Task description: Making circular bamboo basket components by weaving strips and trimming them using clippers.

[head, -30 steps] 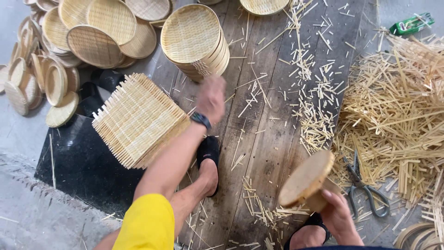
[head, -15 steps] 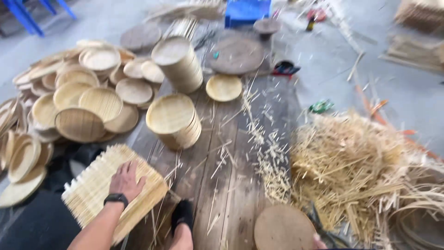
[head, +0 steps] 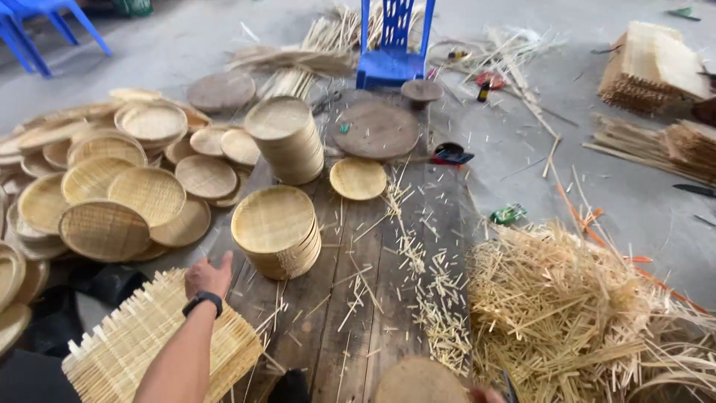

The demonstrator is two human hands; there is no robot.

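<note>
My left hand (head: 207, 276), with a black watch on the wrist, lies palm-down with fingers spread on the far corner of a stack of square woven bamboo mats (head: 142, 354) at the bottom left. Just beyond it stands a stack of round woven trays (head: 274, 224). Only a sliver of my right hand (head: 485, 393) shows at the bottom edge. It grips the rim of a round wooden disc (head: 420, 382), which is partly cut off by the frame.
Wooden planks (head: 358, 298) strewn with bamboo slivers run up the middle. There is a taller tray stack (head: 287, 138), a loose tray pile (head: 112, 186) at left, a bamboo strip heap (head: 582, 313) at right, a dark round board (head: 377, 130) and a blue chair (head: 391, 52) beyond.
The view has tilted up and away from my lap. My left hand has set the mat stack down from a tilted hold and now lies on top. The disc stays in my right hand.
</note>
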